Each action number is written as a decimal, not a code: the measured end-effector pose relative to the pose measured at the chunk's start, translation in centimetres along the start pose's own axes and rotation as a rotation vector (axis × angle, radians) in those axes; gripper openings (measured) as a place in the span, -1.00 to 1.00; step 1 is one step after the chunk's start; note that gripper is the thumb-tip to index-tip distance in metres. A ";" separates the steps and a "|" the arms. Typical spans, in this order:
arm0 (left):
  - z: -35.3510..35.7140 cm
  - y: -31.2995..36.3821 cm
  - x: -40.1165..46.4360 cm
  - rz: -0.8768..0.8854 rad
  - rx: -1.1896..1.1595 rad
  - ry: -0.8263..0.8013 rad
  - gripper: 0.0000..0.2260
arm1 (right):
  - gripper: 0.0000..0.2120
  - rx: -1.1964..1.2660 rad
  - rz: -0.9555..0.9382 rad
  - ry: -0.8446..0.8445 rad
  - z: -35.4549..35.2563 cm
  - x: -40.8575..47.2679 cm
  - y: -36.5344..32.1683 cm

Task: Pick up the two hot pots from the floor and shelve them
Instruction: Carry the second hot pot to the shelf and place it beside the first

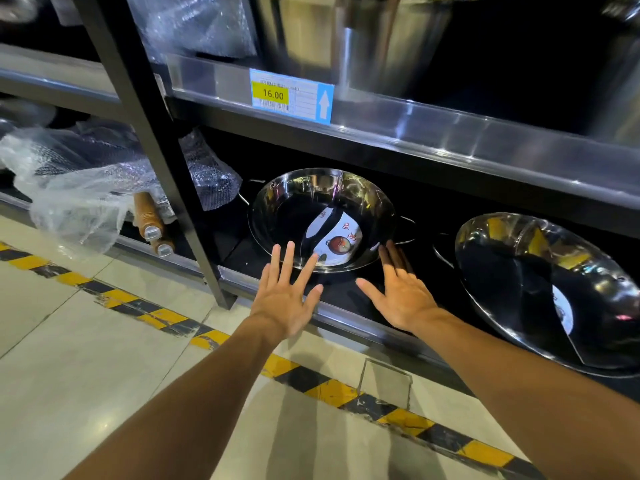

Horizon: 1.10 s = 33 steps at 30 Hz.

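Note:
Two shiny steel divided hot pots rest on the black bottom shelf (pixel 349 292). The left hot pot (pixel 294 209) has a paper label inside and a wire handle on each side. The right hot pot (pixel 540 271) lies further right, partly cut off by the frame edge. My left hand (pixel 287 299) is open with fingers spread, its fingertips at the left pot's front rim. My right hand (pixel 401 289) is open too, fingers reaching the pot's right front rim near the handle. Neither hand grips anything.
A black upright post (pixel 162 150) stands left of the pot. Bubble-wrapped pans (pixel 79 181) with wooden handles fill the neighbouring bay. A steel shelf edge with a 16.00 price tag (pixel 291 95) hangs overhead, tall steel pots above it. Yellow-black tape (pixel 311 375) marks the tiled floor.

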<state>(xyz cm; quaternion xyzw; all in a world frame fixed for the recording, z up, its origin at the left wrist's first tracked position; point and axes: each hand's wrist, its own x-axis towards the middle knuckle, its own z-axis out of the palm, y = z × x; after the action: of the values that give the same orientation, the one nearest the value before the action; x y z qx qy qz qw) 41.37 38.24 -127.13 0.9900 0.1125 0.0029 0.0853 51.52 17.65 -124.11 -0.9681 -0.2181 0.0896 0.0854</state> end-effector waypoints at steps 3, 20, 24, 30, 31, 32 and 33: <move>-0.2 0.2 0.8 -0.014 0.037 -0.051 -0.45 | -0.23 0.028 0.029 -0.040 -0.7 0.2 -0.2; 1.1 7.0 3.0 0.015 0.111 -0.065 -0.42 | -0.30 -0.267 -0.041 0.090 -2.6 -10.8 15.4; 1.7 6.7 3.2 0.009 0.105 -0.050 -0.40 | -0.33 -0.216 -0.084 0.072 -1.4 -11.6 16.4; 0.9 6.6 2.7 0.026 0.070 -0.062 -0.40 | -0.34 -0.224 0.007 0.031 -1.4 -10.4 15.3; 0.8 6.6 2.7 0.031 0.068 -0.062 -0.40 | -0.33 -0.229 0.013 0.025 -1.5 -10.2 15.2; 0.8 6.6 2.7 0.035 0.066 -0.061 -0.39 | -0.32 -0.235 0.014 0.019 -1.6 -10.0 15.1; 0.8 6.6 2.7 0.040 0.065 -0.061 -0.39 | -0.31 -0.240 0.013 0.015 -1.6 -10.0 15.1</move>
<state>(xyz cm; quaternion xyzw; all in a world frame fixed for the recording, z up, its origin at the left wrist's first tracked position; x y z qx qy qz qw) 45.49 32.40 -126.82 0.9939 0.0903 -0.0291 0.0566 49.17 -0.37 -124.25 -0.9733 -0.2205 0.0562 -0.0298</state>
